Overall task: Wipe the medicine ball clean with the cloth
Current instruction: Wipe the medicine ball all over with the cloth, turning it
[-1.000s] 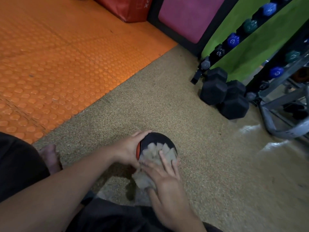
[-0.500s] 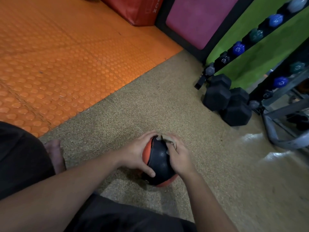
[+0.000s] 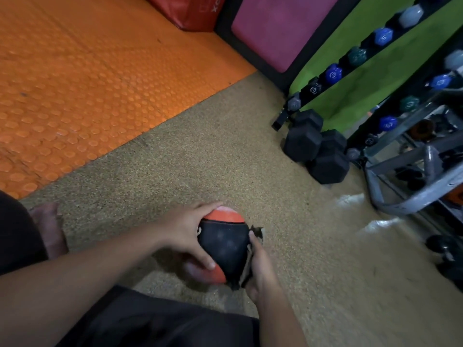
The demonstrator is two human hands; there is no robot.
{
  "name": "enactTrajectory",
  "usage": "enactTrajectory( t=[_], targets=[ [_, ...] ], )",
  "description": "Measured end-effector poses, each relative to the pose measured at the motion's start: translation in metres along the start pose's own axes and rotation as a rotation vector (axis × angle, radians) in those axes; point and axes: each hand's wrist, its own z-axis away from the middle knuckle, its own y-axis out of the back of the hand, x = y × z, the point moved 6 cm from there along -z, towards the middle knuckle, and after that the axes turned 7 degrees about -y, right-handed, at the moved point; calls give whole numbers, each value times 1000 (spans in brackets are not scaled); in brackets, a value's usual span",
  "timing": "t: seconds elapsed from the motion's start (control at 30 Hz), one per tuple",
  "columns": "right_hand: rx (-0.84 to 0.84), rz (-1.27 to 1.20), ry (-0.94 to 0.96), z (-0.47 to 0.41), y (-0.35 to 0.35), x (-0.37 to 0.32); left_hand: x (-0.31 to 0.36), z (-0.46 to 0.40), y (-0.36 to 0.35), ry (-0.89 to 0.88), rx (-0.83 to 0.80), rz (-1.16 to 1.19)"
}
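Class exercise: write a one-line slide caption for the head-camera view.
Left hand grips a black-and-orange medicine ball while the right hand presses a cloth against its side.

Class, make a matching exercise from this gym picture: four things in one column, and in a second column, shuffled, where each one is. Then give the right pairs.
Things
1. medicine ball
2. cloth
3. black hex dumbbells
4. orange mat

Places
A. on the floor at the foot of the dumbbell rack
B. covering the floor at the upper left
C. between the left hand and right hand
D. under the right hand, against the ball's right side

Pairs: 1-C, 2-D, 3-A, 4-B
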Motion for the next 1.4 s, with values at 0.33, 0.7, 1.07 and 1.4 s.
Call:
enactTrajectory(
  t=[0.33,0.7,1.07,1.4],
  targets=[
    [355,1059,997,73,-85,-4,-21,15,17,-33,128,41],
    [320,616,740,53,-42,-16,1,18,-1,-21,195,-19],
    [368,433,635,51,-28,-17,2,16,-4,-41,190,-36],
    [421,654,771,60,-20,-32,-4,17,-2,-14,178,-27]
  ],
)
